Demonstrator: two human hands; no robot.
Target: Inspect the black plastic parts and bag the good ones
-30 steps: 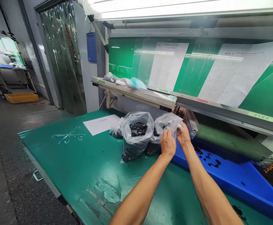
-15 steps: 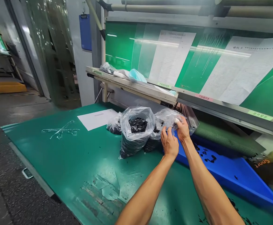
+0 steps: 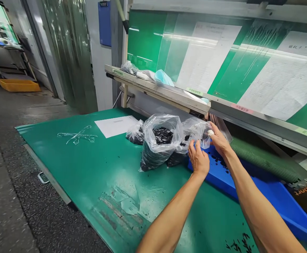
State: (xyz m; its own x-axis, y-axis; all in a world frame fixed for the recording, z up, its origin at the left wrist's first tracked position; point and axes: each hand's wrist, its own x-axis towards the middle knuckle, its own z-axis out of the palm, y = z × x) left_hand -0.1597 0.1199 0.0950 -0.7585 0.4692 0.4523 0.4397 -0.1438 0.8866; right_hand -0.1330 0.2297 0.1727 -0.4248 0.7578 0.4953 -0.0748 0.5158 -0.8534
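Two bare hands are at a small clear plastic bag [image 3: 195, 133] on a green-topped surface [image 3: 64, 175]. Right hand [image 3: 219, 141] is high on the bag's right side, its fingers [image 3: 211, 132] closed on the film, one fingertip with something white on it, maybe tape. Left hand [image 3: 198, 160] is just below, its fingers [image 3: 192, 144] curled up against the bag; can't tell if they're gripping or only touching. The bag stands upright with black parts in its lower part, just right of a larger open bag [image 3: 164, 142] full of black rings, touching it. A third bag [image 3: 135, 133] of black pieces sits behind on the left, beside a white paper sheet [image 3: 115, 126]. A blue plastic tray [image 3: 271, 200] lies right of the hands, with black pieces [image 3: 218, 160] in it. More black bits [image 3: 239, 242] lie on the surface at lower right. Clear plastic strips [image 3: 77, 135] lie on the left of the surface. Above, a metal shelf [image 3: 155, 92] holds a light blue face mask [image 3: 164, 78] and a plastic bag [image 3: 129, 67].
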